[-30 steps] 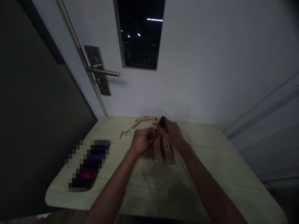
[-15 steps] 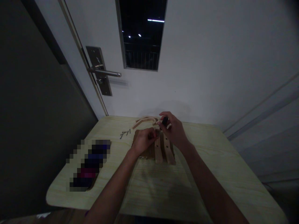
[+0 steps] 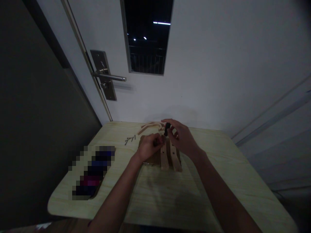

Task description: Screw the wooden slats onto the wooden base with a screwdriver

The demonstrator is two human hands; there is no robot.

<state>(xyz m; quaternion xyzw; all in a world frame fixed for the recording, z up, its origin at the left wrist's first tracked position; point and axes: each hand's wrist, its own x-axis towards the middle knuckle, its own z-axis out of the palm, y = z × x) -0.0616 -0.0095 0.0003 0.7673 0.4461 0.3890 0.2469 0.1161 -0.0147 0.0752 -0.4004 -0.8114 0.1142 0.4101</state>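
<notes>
My right hand (image 3: 181,137) has its thumb and fingers around the black handle of what looks like a short screwdriver (image 3: 167,128), held upright. Its tip is hidden behind my left fingers. My left hand (image 3: 150,147) rests on a brown board (image 3: 153,159), thumb and fingertips pinched just below the handle; what they grip is too small and dark to make out. Two pale wooden strips with dark holes, a left strip (image 3: 164,160) and a right strip (image 3: 176,158), lie side by side over the board, their near ends past its edge.
Curved wooden pieces (image 3: 149,127) lie at the back of the pale table (image 3: 194,197). Several screws (image 3: 130,139) are to the left of the board. A blurred-out dark object (image 3: 94,173) sits at the table's left. A white door (image 3: 206,64) with a metal handle (image 3: 111,77) stands directly behind.
My right hand has shifted slightly left and the black handle now stands more upright, with the fingers placed differently around it. My left hand has stayed nearly still.
</notes>
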